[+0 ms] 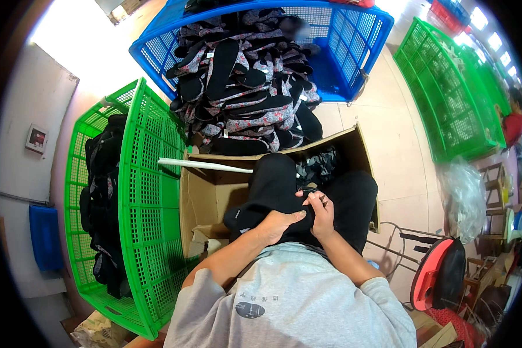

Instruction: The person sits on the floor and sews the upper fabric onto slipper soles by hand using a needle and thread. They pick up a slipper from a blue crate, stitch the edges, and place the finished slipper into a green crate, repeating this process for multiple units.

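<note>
Over my lap, my left hand point(279, 225) is closed, thumb on top, on a black slipper point(240, 217). Its rounded end with a small pale tag sticks out left of my wrist, and the rest blends into my black trousers. My right hand point(321, 213) is beside it, with thumb and fingers pinched together. A small dark bit shows at those fingertips, too small to name. Beyond my knees, a pile of black slippers with grey-and-red floral parts point(260, 113) spills out of a blue plastic crate point(354, 40).
A cardboard box point(214, 191) surrounds my legs, with dark scraps point(319, 167) inside and a white strip point(206, 165) across it. Left stands a green crate point(151, 214) with black slippers. At right are green crates point(446, 87), a clear plastic bag point(466, 197) and a red-and-black chair point(438, 275).
</note>
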Available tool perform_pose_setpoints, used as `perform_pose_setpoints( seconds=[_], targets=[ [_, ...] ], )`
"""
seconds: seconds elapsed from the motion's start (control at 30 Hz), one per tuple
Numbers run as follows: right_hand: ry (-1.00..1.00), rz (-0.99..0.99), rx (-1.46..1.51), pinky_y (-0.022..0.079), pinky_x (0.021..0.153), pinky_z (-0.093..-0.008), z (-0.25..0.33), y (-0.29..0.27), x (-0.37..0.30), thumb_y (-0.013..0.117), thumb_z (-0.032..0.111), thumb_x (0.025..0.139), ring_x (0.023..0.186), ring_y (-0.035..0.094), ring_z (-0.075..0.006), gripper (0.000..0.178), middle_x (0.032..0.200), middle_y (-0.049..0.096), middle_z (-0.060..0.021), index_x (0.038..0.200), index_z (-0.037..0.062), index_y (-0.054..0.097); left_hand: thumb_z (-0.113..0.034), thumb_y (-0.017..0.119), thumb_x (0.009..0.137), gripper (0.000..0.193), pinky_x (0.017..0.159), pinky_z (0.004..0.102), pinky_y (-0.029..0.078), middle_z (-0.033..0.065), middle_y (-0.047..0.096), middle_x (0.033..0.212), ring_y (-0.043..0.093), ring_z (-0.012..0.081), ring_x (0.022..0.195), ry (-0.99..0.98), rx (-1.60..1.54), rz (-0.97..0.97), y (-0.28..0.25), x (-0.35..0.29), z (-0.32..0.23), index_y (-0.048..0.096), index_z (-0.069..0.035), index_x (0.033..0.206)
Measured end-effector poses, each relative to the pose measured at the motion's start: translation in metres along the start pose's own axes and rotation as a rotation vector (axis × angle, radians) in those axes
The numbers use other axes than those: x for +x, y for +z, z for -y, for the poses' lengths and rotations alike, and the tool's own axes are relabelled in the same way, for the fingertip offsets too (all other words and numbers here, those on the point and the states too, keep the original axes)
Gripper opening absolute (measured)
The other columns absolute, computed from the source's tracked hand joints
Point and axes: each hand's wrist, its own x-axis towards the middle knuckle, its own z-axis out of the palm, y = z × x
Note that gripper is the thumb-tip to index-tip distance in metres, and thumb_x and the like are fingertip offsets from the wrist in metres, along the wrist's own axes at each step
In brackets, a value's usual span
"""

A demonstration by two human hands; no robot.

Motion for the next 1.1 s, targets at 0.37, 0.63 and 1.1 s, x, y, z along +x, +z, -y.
perform_pose_setpoints(
  seconds=[0.37, 0.63, 1.1],
  targets=[
    [0.204, -0.033, 0.236, 0.030, 0.048, -0.0184, -0.012, -0.024, -0.006, 0.056, 0.037, 0.101, 0.054, 0.038, -0.0043, 0.039, 0.105, 0.063, -0.0040, 0.127, 0.0070, 0.058, -0.016, 0.065, 0.097, 0.035, 0.102, 0.0366, 0.048, 0.0081, 0.065, 0.124, 0.061, 0.0211, 0.114, 0.261, -0.168, -0.100, 0.028, 0.000, -0.036, 0.060, -0.003, 0.129],
    [0.358, 0.375, 0.092, 0.032, 0.050, -0.0194, -0.029, -0.014, -0.015, 0.064, 0.023, 0.087, 0.057, 0.038, -0.0024, 0.068, 0.089, 0.052, 0.0050, 0.148, 0.0091, 0.038, -0.032, 0.057, 0.101, 0.033, 0.107, 0.0473, 0.046, 0.0096, 0.065, 0.129, 0.060, 0.0287, 0.120, 0.182, -0.850, 0.352, 0.050, 0.004, -0.077, 0.064, -0.010, 0.125],
    [0.489, -0.035, 0.378, 0.048, 0.058, -0.0231, -0.002, -0.002, -0.012, 0.039, 0.052, 0.104, 0.079, 0.062, -0.0093, 0.049, 0.107, 0.065, -0.0018, 0.129, 0.0131, 0.054, -0.018, 0.067, 0.094, 0.056, 0.108, 0.0428, 0.040, 0.0090, 0.063, 0.130, 0.058, 0.0287, 0.121, 0.318, 0.661, -0.012, 0.034, -0.010, -0.051, 0.044, -0.001, 0.143]
  ],
)
